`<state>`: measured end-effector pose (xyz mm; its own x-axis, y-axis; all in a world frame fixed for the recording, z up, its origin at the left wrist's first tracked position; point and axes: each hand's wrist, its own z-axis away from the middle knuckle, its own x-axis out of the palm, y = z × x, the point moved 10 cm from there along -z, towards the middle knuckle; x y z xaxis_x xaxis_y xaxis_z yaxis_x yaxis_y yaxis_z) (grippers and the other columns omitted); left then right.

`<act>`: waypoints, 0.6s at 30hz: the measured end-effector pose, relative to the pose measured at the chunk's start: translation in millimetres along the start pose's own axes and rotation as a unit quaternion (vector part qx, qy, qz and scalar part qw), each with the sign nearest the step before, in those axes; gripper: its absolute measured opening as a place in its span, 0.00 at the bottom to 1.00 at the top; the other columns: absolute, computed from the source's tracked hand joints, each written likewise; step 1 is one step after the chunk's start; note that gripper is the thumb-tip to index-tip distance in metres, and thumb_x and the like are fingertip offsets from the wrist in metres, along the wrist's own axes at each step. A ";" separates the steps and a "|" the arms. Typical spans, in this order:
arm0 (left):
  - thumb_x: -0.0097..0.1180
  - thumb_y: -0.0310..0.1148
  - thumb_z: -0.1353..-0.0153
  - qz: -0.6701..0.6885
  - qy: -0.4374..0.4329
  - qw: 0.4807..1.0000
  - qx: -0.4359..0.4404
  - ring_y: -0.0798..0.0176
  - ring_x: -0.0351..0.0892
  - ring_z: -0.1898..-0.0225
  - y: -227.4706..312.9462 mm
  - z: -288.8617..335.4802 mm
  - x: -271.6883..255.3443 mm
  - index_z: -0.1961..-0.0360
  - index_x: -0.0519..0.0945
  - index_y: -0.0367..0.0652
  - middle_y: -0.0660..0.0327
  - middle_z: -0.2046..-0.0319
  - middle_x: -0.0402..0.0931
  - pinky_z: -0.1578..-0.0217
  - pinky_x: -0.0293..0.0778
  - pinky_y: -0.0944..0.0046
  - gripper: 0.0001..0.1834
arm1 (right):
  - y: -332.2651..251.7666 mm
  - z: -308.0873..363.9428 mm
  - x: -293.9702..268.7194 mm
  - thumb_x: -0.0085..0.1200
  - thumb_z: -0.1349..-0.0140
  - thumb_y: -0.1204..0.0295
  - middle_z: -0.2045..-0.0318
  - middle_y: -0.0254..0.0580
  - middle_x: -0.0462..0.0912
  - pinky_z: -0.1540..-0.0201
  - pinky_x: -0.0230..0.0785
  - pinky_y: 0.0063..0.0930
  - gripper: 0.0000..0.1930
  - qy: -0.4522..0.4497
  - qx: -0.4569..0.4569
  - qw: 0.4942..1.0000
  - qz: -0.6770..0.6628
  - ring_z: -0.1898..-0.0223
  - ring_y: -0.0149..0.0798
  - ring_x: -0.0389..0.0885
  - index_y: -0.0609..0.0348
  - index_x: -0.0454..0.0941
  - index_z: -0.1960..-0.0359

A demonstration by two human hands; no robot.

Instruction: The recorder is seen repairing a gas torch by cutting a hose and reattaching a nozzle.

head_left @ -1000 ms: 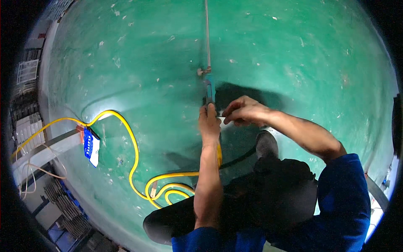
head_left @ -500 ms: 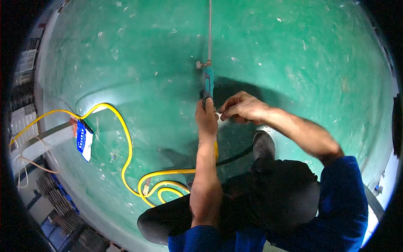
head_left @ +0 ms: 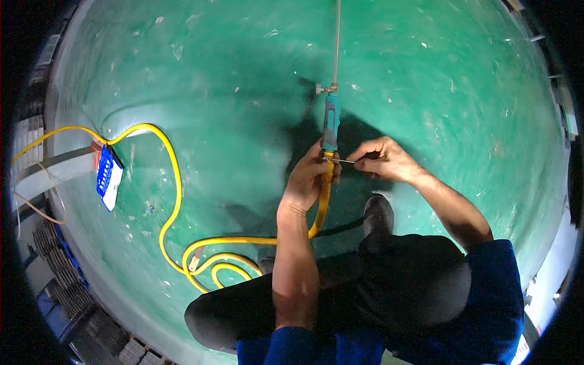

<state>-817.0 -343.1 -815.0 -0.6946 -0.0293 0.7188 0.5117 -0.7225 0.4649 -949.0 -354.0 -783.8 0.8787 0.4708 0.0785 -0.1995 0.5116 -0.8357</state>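
A teal and grey handle (head_left: 330,121) with a long thin metal tube (head_left: 337,42) stretches away from me over the green floor, a small knob (head_left: 319,89) on its left. The yellow hose (head_left: 323,198) meets its near end. My left hand (head_left: 306,176) is closed around the hose just below this joint, some fingers hidden behind it. At the right, my right hand (head_left: 383,160) pinches a thin light-coloured rod or wire (head_left: 342,160). Its other end reaches the joint; exactly how it meets the hose is too small to tell.
The yellow hose lies in loops (head_left: 231,267) to my left and runs off over a grey beam (head_left: 70,164). A blue and white packet (head_left: 109,176) hangs or leans at the beam's end. Several stacked items (head_left: 52,243) stand beyond. My shoe (head_left: 378,216) is near my right hand.
My left hand has gone from the handle's near end down to the hose, so the joint shows. The thin rod or wire now reaches across from my right hand. The view has shifted.
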 end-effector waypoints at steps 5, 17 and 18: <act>0.57 0.24 0.41 -0.090 0.017 0.996 0.001 0.60 0.82 0.62 -1.5 4.7 -5.6 0.31 0.64 0.48 0.57 0.56 0.77 0.62 0.79 0.61 0.35 | -13.1 5.2 -9.9 0.56 0.43 0.81 0.71 0.36 0.81 0.64 0.69 0.24 0.10 0.001 -0.062 0.993 0.096 0.68 0.28 0.77 0.60 0.84 0.60; 0.58 0.24 0.41 -0.293 0.046 0.948 0.115 0.68 0.80 0.65 43.6 12.8 31.0 0.32 0.65 0.46 0.63 0.62 0.79 0.68 0.75 0.70 0.34 | -38.6 31.9 -13.6 0.56 0.38 0.79 0.65 0.45 0.81 0.64 0.73 0.29 0.07 0.148 -0.283 0.917 0.239 0.66 0.38 0.81 0.63 0.81 0.59; 0.57 0.24 0.41 -0.298 0.047 0.945 0.128 0.69 0.79 0.66 47.3 14.4 37.5 0.32 0.65 0.46 0.64 0.63 0.78 0.70 0.74 0.70 0.34 | -41.9 35.5 -13.1 0.56 0.38 0.79 0.65 0.47 0.82 0.62 0.73 0.31 0.07 0.167 -0.293 0.904 0.261 0.66 0.43 0.81 0.63 0.81 0.58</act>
<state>-811.5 -368.4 -758.6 -0.9336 0.2608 0.2457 0.1121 -0.4386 0.8917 -967.6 -356.1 -730.5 0.8331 0.2443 -0.4963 -0.4464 -0.2328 -0.8640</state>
